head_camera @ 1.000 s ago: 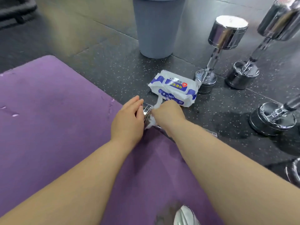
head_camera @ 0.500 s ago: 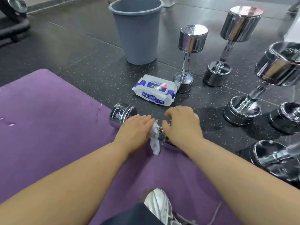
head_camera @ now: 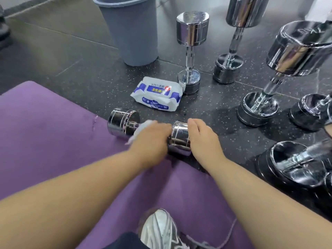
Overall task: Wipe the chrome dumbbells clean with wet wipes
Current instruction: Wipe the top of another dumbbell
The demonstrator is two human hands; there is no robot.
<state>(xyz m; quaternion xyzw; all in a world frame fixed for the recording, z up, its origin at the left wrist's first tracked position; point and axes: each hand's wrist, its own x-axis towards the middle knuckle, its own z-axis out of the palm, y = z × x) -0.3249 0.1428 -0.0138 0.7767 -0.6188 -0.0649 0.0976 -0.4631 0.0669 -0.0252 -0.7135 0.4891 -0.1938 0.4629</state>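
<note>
A small chrome dumbbell [head_camera: 124,121] lies on its side across the edge of the purple mat [head_camera: 45,141]. My left hand [head_camera: 152,141] is blurred and curls over the dumbbell's handle, holding a white wet wipe [head_camera: 142,129] that sticks out on its left side. My right hand [head_camera: 204,139] grips the outer end of the dumbbell's right head, thumb on top. The handle itself is hidden under my left hand.
A white and blue wet wipe pack [head_camera: 158,95] lies on the dark speckled floor just beyond the dumbbell. A grey bin [head_camera: 129,33] stands behind it. Several larger chrome dumbbells [head_camera: 190,51] stand upright at the right. My silver shoe [head_camera: 159,229] rests on the mat.
The wipe, between my hands half a second ago, is now under my left hand on the handle. My right hand has slid to the right head's outer end, uncovering that head.
</note>
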